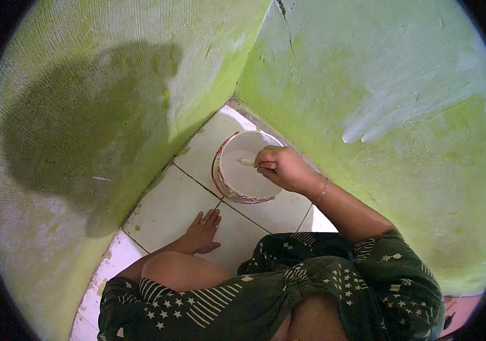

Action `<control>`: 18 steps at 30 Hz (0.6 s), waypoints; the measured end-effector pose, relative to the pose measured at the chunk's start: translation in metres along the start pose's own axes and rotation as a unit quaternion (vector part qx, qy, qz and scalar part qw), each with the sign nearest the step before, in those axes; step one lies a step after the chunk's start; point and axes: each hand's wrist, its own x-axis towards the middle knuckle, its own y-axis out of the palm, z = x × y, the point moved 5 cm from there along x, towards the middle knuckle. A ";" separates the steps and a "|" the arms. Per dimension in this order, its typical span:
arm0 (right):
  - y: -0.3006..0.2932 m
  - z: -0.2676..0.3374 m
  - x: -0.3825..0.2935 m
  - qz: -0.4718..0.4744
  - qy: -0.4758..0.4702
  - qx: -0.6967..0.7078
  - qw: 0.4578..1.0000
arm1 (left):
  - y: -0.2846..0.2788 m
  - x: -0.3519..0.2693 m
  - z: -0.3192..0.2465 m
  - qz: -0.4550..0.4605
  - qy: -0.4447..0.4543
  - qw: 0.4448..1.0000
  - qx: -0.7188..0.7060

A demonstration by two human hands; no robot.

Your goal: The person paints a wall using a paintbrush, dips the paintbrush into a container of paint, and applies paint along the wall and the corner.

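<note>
A round bucket [218, 181] with a red-stained rim stands on the white floor tiles near the wall corner, with whitish paint [238, 179] inside. My right hand [283, 166] is over the bucket's right side, closed around a paintbrush [247, 162] whose pale end points left into the bucket. Whether the bristles touch the paint, I cannot tell. My left hand [204, 232] lies flat on the tiles in front of the bucket, fingers somewhat spread, holding nothing.
Two green walls meet behind the bucket. The right wall [396, 170] bears wet-looking whitish brush strokes [370, 123] and a thin crack near the corner. A large shadow falls on the left wall [208, 25]. My knee is beside my left forearm.
</note>
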 end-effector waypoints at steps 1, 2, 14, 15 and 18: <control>0.011 -0.010 0.002 0.009 0.021 -0.012 1.000 | 0.002 0.000 0.000 0.001 -0.002 1.000 0.000; 0.022 -0.018 0.006 0.009 0.018 -0.010 1.000 | 0.007 -0.002 0.002 0.002 -0.003 1.000 0.005; 0.057 -0.047 0.022 0.085 0.100 -0.033 0.991 | 0.006 -0.004 0.003 -0.003 0.002 1.000 0.011; 0.056 -0.049 0.022 0.083 0.124 -0.024 0.988 | 0.005 -0.004 0.003 -0.002 0.005 1.000 0.016; 0.049 -0.056 0.021 0.072 0.149 0.028 0.986 | 0.007 -0.003 0.004 -0.003 0.002 1.000 0.007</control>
